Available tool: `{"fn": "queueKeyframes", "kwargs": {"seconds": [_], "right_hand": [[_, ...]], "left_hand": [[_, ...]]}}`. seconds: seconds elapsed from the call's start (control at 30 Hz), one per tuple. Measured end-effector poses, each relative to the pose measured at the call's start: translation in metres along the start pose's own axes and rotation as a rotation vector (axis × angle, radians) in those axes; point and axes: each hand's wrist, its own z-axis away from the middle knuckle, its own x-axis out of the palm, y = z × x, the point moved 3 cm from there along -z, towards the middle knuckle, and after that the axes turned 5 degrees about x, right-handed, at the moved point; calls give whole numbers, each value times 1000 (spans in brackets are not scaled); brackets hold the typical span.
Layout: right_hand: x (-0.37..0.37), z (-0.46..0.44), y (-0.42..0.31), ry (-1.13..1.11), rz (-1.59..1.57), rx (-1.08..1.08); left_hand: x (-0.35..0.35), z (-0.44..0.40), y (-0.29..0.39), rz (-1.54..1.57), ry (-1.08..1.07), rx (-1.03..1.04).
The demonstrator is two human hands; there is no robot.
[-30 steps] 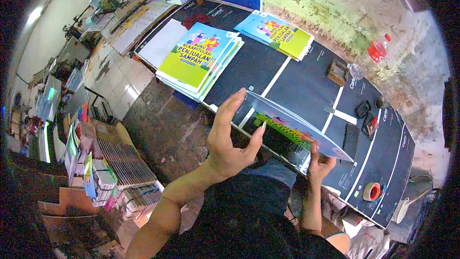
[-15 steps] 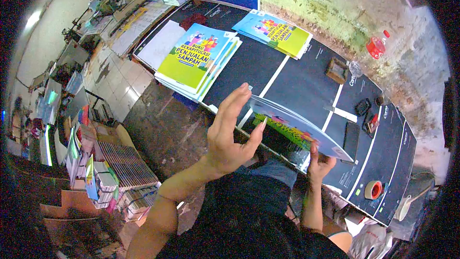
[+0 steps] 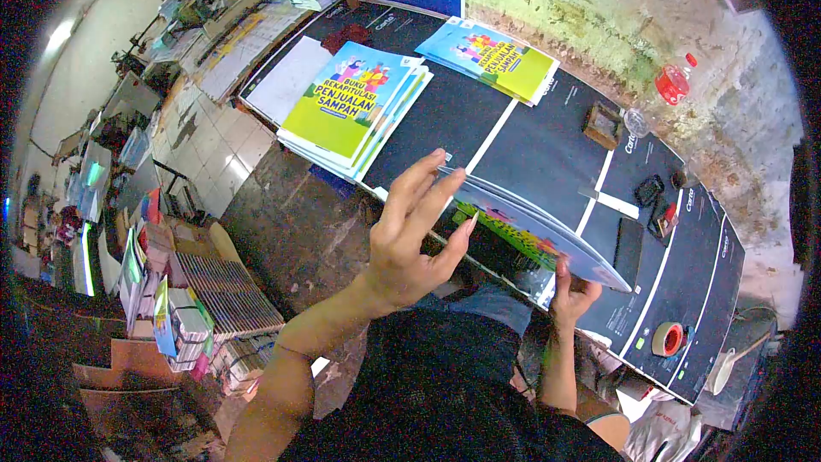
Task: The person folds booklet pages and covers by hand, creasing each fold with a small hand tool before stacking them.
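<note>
A thin booklet with a colourful cover is held up on edge above the near side of the table, its cover turned toward me and down. My right hand pinches its lower right part, thumb on the cover. At the other end, my left hand has its thumb before the cover and its fingers at the upper left corner, gripping it lightly. Left of my hands lies a stack of booklets titled "Buku Rekapitulasi Penjualan Sampah". Farther back, a second pile of booklets rests near the wall.
Black boards with white stripes cover the table. On its right side are a tape roll, a wooden block and a black strap-like item. A red-labelled bottle is by the wall. Bundled stacks stand on the floor at left.
My left index finger has parted from the others and come down onto the booklet's corner. The booklet has tilted slightly, its pages a little more spread. My right hand has barely moved.
</note>
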Motion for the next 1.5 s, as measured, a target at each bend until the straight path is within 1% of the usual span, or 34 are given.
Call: {"fn": "queueKeyframes", "kwargs": {"seconds": [0.1, 0.2, 0.4, 0.57, 0.67, 0.77, 0.83, 0.9, 0.93, 1.0, 1.13, 1.23, 1.33, 1.4, 1.47, 1.5], "right_hand": [[1, 0, 2, 1, -37, -27], [1, 0, 0, 4, -2, -27], [3, -1, -5, 6, 12, -36], [-4, 2, 9, -20, 4, -20], [-1, 4, 7, 24, -36, -23], [-4, 6, 8, -33, 25, -16], [0, 6, 8, -30, -33, -115], [4, -1, -14, -69, 66, -127], [6, -2, -22, -88, 117, -151], [3, 1, -14, -131, -17, -96], [7, 1, -18, -136, -18, -102], [13, -2, -29, -100, 3, -150], [16, -7, -35, -106, 23, -189], [20, -10, -39, -113, 19, -194], [23, -10, -38, -114, -10, -151], [25, -12, -39, -114, -25, -131]], "left_hand": [[1, 3, -3, 44, 1, -93], [3, 3, -4, 16, 4, 0], [3, 5, -8, 11, -18, -6], [1, 4, -7, 51, -41, 0], [0, 3, -7, 109, -33, 13], [-1, 3, -9, 142, -30, 46], [-2, 4, -11, 144, -32, 74], [-3, 8, -14, 140, -33, 99], [-2, 10, -17, 130, -30, 97], [0, 14, -22, 108, -21, 91], [-1, 12, -23, 67, -28, 110], [-3, 4, -21, 31, -94, 20], [-10, -16, -13, -236, -212, 137], [-8, -24, -11, -270, -234, 187], [-5, -34, 1, -294, -279, 245], [3, -35, 3, -214, -248, 280]]}}
